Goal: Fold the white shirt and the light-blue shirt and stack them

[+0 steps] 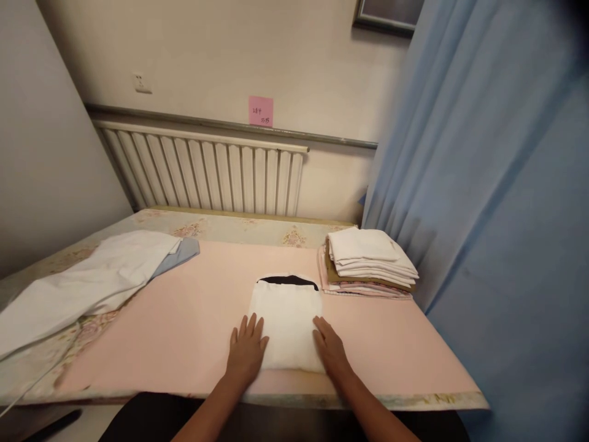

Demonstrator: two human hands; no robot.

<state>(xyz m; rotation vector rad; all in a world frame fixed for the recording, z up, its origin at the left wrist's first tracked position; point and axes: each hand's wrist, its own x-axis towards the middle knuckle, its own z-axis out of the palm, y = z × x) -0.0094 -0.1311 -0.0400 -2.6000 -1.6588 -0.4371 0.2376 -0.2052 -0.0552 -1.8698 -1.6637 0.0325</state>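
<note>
A folded white garment [285, 319] with a black strip at its far edge lies on the pink sheet [184, 319] in front of me. My left hand [246, 350] rests flat beside its left edge, fingers stretched out, touching the cloth. My right hand [329, 347] lies flat on the garment's right edge, fingers extended. Neither hand grips anything.
A stack of folded white and patterned cloths [368, 261] sits at the right. Loose white and light blue garments [92, 279] lie at the left. A radiator [202, 172] runs along the far wall. A blue curtain [483, 215] hangs at the right.
</note>
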